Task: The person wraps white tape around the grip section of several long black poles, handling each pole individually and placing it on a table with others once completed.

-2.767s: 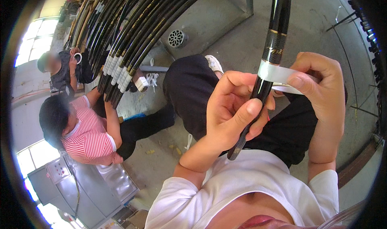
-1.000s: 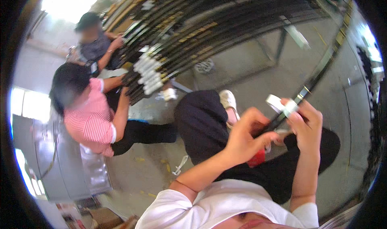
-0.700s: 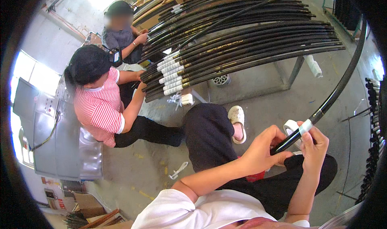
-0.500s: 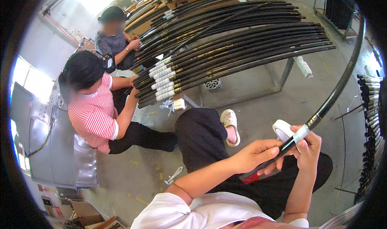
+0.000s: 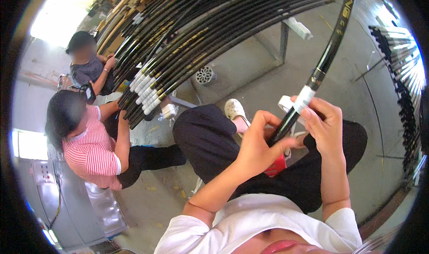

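Observation:
A glossy black pole point(image 5: 333, 48) with gold markings rises from my lap toward the upper right. A white tape band point(image 5: 304, 97) circles it near its lower end. My left hand point(image 5: 258, 149) is curled round that lower end, the thumb stretched across below it. Higher up, my right hand point(image 5: 325, 120) grips the pole at the tape band, thumb pressed on the band. A roll of white tape point(image 5: 285, 103) sits against the band beside my right fingertips; how it is held is hidden. Beneath my left hand, a red object point(image 5: 276, 166) lies by my dark trousers.
Many black poles point(image 5: 210, 44) with white-taped ends lie on a metal stand point(image 5: 283, 41). A co-worker in a striped shirt point(image 5: 96, 158) handles their ends; another person point(image 5: 91, 73) sits beyond. More poles point(image 5: 402, 75) stand at the right. White pieces point(image 5: 168, 112) hang near the stand.
The view has shifted, and the stand and co-workers appear farther left. The pole looks steeper. My left hand has slid to the pole's lower end, its thumb now spread; my right stays at the band.

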Tool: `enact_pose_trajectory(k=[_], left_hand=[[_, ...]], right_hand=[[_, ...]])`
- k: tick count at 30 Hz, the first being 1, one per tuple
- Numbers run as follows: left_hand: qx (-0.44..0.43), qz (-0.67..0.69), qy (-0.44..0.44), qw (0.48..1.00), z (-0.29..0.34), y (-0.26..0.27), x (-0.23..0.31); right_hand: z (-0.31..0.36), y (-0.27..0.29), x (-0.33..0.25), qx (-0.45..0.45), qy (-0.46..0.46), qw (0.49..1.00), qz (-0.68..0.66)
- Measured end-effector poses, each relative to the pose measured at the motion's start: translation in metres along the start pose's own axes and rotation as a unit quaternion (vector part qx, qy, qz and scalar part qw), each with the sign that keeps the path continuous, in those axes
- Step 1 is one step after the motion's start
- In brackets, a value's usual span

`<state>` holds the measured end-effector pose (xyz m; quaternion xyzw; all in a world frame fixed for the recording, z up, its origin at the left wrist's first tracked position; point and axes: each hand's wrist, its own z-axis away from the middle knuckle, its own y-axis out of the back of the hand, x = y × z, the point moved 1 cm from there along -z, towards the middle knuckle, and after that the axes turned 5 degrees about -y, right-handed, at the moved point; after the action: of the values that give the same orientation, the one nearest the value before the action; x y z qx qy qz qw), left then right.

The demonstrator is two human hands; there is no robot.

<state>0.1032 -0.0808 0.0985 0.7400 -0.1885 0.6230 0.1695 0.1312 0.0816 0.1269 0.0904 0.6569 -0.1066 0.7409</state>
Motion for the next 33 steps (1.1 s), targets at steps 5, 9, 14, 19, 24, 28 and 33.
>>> enact_pose_trajectory(k=[5,9,14,19,24,28,33], left_hand=[[-0.221,0.367,0.216,0.877,-0.006,0.013,0.018],[-0.120,0.214,0.051,0.968,-0.001,0.005,0.006],[-0.044,0.094,0.130,0.986,0.003,0.010,0.005],[-0.077,-0.023,0.070,0.994,0.000,0.014,0.000],[-0.022,0.161,0.045,0.986,0.006,0.001,0.002],[-0.132,0.193,0.078,0.969,0.000,0.009,0.013],[-0.036,0.170,0.135,0.975,0.002,0.009,0.020]], right_hand=[[0.000,0.011,0.004,-0.119,0.028,0.988,-0.090],[-0.002,0.004,0.005,-0.044,0.083,0.996,0.014],[-0.002,0.000,0.006,-0.027,0.078,0.997,0.005],[-0.006,0.005,0.011,-0.039,0.072,0.996,0.034],[-0.003,0.007,-0.003,-0.115,0.001,0.993,0.033],[-0.001,0.007,-0.007,-0.128,0.001,0.992,0.002],[-0.002,0.016,-0.010,-0.114,-0.001,0.991,0.075]])
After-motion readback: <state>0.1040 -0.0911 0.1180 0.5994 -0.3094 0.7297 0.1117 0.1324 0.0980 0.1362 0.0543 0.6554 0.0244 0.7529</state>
